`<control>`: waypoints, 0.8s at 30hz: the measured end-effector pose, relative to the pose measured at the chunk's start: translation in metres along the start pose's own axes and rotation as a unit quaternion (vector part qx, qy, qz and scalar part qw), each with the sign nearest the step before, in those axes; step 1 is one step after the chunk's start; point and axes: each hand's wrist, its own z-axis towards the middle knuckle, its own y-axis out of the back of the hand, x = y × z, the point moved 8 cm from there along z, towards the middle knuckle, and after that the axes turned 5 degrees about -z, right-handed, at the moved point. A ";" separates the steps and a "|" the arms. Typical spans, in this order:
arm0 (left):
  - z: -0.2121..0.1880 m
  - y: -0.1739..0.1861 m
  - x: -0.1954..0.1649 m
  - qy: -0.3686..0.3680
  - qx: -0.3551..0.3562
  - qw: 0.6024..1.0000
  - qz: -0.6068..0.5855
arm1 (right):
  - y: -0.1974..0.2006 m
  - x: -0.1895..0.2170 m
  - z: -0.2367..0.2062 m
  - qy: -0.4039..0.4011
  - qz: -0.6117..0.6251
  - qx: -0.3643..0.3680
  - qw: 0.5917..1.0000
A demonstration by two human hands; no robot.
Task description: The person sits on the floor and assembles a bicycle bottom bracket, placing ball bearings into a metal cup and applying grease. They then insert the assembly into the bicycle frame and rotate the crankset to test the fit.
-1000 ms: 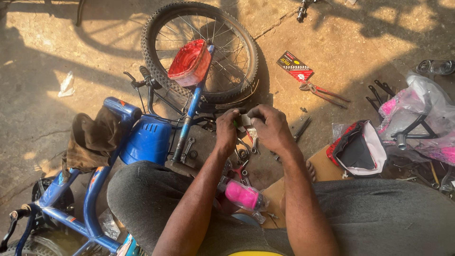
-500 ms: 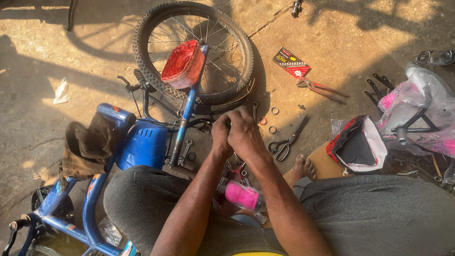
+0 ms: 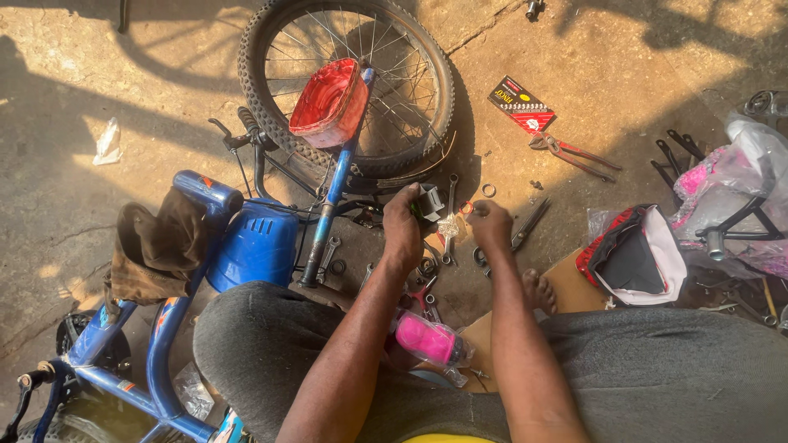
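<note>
At frame centre, the left hand (image 3: 404,223) is gripping a small rigid dark part (image 3: 427,202), while the right hand (image 3: 490,223) is pinching a light, crinkly plastic packet (image 3: 450,225) best held by its edge.

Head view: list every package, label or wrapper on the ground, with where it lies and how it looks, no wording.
Carded packet: flat rectangle, black and red, on the ground right of the bicycle wheel, above the pliers.
Clear wrapper: small and crumpled, between the left hand and right hand.
Clear plastic scrap: crumpled, on the ground at far left.
Pink-tinted plastic wrap: bulky, around dark metal parts at the right edge.
</note>
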 end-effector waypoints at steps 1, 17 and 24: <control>0.000 -0.004 -0.002 -0.015 0.008 1.000 0.001 | -0.016 -0.002 -0.005 0.035 -0.059 -0.003 0.998; 0.008 0.004 -0.016 -0.085 0.027 0.992 0.093 | -0.080 -0.001 -0.002 0.077 -0.226 0.008 0.971; 0.005 0.003 -0.020 -0.073 -0.005 0.995 0.067 | -0.034 0.009 0.013 -0.051 0.037 -0.009 0.998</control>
